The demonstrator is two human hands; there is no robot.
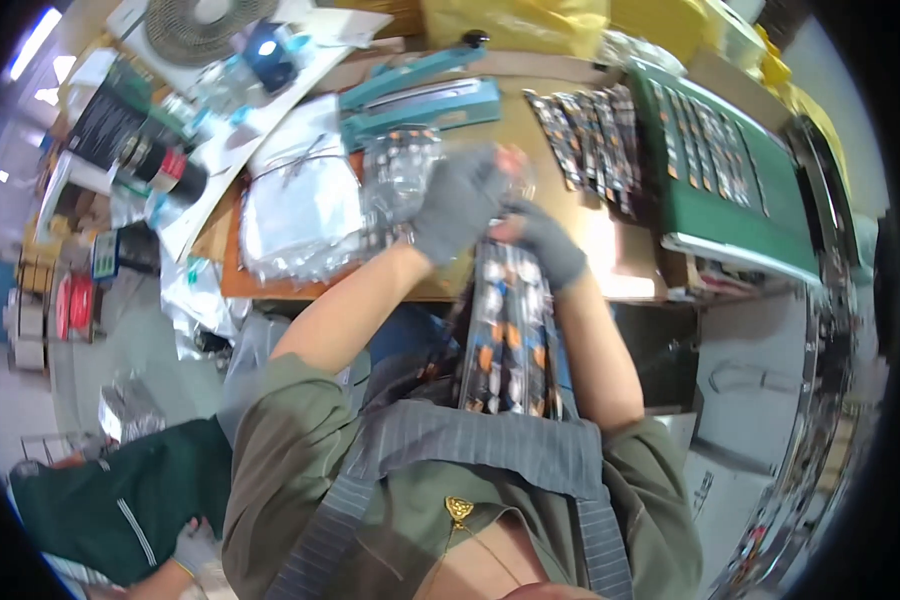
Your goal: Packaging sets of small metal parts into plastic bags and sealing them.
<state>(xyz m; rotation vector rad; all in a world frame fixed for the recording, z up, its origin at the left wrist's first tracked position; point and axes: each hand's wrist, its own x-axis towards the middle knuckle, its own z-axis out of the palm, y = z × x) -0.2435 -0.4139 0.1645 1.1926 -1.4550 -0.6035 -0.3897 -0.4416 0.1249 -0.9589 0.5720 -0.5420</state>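
My left hand (460, 205), in a grey glove with bare fingertips, is closed at the upper end of a long bundle. Its fingers are blurred and seem to pinch clear plastic (521, 184). My right hand (545, 243), gloved the same way, is closed on the top of the bundle from the right. The bundle of long, narrow strip packs (510, 320), patterned black, orange and white, stands between my forearms, its lower end against my grey apron (480, 445). Shiny film seems to cover it; whether it is fully inside a bag I cannot tell.
Clear plastic bags (300, 220) lie stacked on the left of the table, beside clear-wrapped packs (400, 165). Behind is a teal bag sealer (425, 105). Loose strip packs (592, 140) lie right, near a green conveyor belt (730, 165). Another person's dark green sleeve (130, 500) shows lower left.
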